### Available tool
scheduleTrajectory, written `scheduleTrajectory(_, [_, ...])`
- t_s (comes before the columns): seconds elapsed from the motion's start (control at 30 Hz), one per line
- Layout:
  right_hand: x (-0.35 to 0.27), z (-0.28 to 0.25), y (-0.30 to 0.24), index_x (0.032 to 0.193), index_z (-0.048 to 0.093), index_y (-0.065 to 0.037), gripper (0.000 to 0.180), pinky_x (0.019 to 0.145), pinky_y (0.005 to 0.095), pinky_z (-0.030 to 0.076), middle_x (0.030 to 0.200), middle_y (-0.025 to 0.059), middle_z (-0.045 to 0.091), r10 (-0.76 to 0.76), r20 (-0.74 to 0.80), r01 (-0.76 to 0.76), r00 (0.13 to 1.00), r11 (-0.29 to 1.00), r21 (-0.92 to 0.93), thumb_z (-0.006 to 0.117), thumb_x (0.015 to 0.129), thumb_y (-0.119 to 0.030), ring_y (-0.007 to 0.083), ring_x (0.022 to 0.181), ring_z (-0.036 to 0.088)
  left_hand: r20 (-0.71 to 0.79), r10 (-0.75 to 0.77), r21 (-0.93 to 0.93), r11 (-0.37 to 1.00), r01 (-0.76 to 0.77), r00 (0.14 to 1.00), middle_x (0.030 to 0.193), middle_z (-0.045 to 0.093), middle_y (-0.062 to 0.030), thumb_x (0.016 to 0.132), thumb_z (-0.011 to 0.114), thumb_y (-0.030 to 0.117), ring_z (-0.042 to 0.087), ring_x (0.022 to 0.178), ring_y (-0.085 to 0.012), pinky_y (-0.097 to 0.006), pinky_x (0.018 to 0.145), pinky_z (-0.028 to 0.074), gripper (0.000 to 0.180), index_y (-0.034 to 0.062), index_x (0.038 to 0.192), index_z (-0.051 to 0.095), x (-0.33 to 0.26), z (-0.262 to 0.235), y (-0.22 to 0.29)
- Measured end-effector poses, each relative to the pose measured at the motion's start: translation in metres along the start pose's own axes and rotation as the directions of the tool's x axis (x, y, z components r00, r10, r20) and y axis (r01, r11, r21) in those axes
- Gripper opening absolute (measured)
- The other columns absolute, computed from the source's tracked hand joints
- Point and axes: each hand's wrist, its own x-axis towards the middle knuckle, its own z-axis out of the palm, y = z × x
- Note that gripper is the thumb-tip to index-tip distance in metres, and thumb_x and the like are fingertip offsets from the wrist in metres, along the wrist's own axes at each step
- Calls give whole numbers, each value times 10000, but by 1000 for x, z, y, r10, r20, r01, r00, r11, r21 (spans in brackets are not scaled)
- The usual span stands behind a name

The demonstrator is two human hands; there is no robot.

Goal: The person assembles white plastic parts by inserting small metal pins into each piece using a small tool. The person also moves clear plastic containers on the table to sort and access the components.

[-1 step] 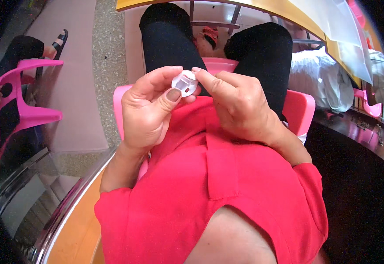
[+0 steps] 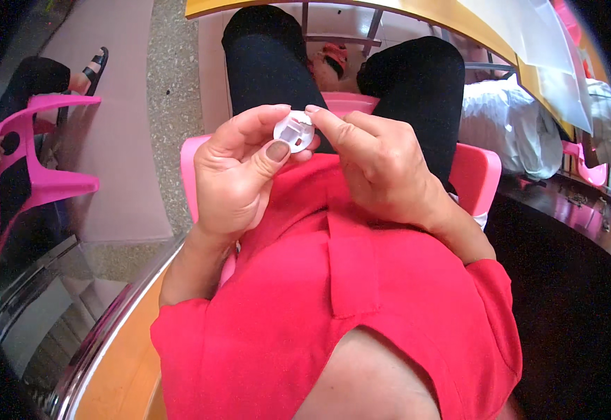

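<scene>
A small round white plastic part [image 2: 288, 142] with a raised square housing and a slot in it is held up above my lap. My left hand [image 2: 232, 171] pinches it from the left, thumb across the near edge and fingers round the far side and underneath. My right hand [image 2: 389, 164] is closed, its index fingertip at the part's upper right rim. The thumb and other fingertips of that hand are hidden, so anything between them cannot be made out.
A wooden table edge [image 2: 417, 8] with translucent plastic sheeting [image 2: 560, 87] crosses ahead. I sit on a pink chair [image 2: 479, 180]. White bags [image 2: 508, 126] stand at right. Another person sits at left on a pink chair [image 2: 43, 150], beside a glass-topped case [image 2: 102, 336].
</scene>
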Motion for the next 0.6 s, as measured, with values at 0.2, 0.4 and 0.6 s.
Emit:
scheduleTrajectory(0.2, [-3,0,-5,1205,557,19,472,518,337,478,702,142,570,42,35,-41,999,999,-20,585,742,106,270,591,591,-35,83,63,995,-80,996,1085,637,-157,864,609,-33,649,940,-214,-328,847,551,319,-36,1178,554,5,1,0])
scheduleTrajectory(0.4, [-4,2,-5,1200,558,15,451,538,334,490,727,150,586,45,18,-45,999,999,-11,595,757,90,273,612,607,-26,100,108,989,-97,995,1081,639,-155,852,620,-47,649,936,-203,-314,847,548,323,-37,1168,558,3,1,0])
scheduleTrajectory(0.6, [-4,1,-5,1188,558,21,439,529,337,486,733,152,585,50,36,-49,998,999,-25,598,756,85,279,611,608,-16,66,130,990,-63,998,1077,640,-151,851,620,-49,647,943,-196,-309,843,550,312,-41,1158,565,2,5,2])
